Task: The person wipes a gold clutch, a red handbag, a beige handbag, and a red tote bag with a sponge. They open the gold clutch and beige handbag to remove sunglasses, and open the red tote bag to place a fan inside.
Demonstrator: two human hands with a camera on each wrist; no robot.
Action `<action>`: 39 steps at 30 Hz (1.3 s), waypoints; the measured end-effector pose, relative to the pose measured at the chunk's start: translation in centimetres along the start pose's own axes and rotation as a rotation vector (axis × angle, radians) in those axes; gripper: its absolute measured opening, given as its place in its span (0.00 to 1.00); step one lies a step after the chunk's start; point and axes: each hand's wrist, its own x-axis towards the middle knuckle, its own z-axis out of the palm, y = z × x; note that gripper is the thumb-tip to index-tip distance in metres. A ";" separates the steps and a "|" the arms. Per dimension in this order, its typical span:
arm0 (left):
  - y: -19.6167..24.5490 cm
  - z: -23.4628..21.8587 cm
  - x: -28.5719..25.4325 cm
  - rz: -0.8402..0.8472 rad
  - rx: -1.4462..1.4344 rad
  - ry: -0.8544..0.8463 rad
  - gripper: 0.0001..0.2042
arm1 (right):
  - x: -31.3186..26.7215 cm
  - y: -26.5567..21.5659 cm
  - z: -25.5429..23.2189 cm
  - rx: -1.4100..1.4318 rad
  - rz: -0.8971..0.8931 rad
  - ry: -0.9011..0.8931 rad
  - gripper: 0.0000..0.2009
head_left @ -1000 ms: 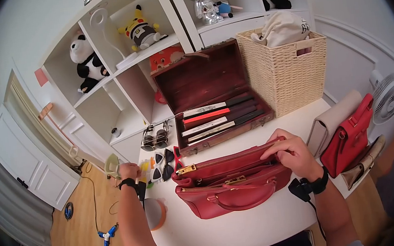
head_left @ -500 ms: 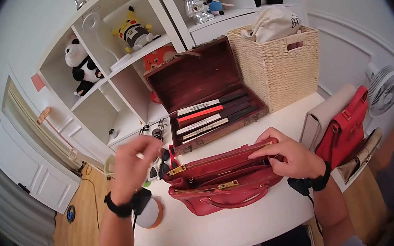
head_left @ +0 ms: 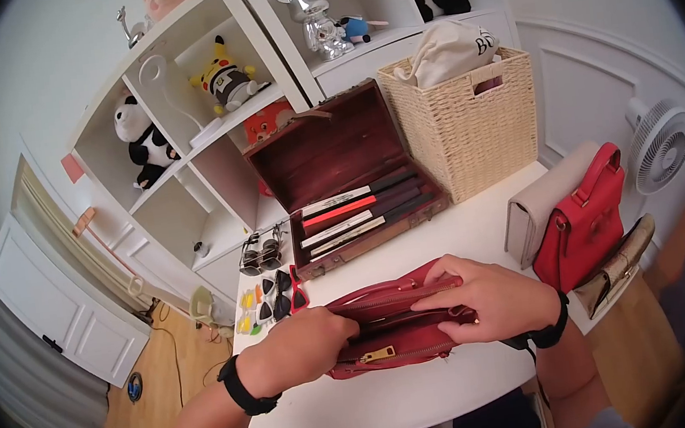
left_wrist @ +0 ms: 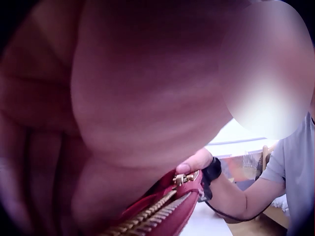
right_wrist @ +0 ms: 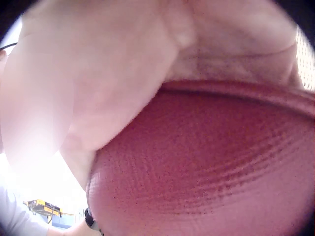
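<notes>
On the white table stands a red handbag (head_left: 393, 357), its zipped top spread apart. At the bag's right end, my right hand (head_left: 500, 302) grips the rim, thumb and fingers around it; the right wrist view shows red leather (right_wrist: 206, 157) close under the palm. My left hand (head_left: 299, 350) is at the left end with bent fingers dipping into the opening. Its fingertips are hidden, so whether they hold anything cannot be seen. The left wrist view shows the zip teeth (left_wrist: 147, 216) below the left hand.
Behind the bag is an open brown case (head_left: 327, 148) with several narrow boxes. Sunglasses (head_left: 280, 293) lie at the left. A wicker basket (head_left: 477, 131) stands behind right, with a grey bag (head_left: 525, 223), another red bag (head_left: 585, 228) and a gold bag (head_left: 619, 267) at the right.
My left hand, at the sunglasses earlier and then raised with a small whitish thing at its fingers, has come right and down to the bag's opening. The whitish thing no longer shows.
</notes>
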 end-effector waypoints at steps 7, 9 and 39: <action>1.1 1.1 0.0 -0.101 0.108 -0.049 0.12 | -0.3 -0.3 0.0 -0.065 -0.031 -0.012 0.22; 0.6 1.7 0.2 -0.102 0.042 -0.104 0.14 | -0.4 -0.5 0.0 -0.064 -0.029 -0.012 0.22; 1.5 1.5 1.9 -0.234 -0.157 -0.373 0.31 | -0.5 -0.4 0.4 -0.074 -0.061 0.020 0.25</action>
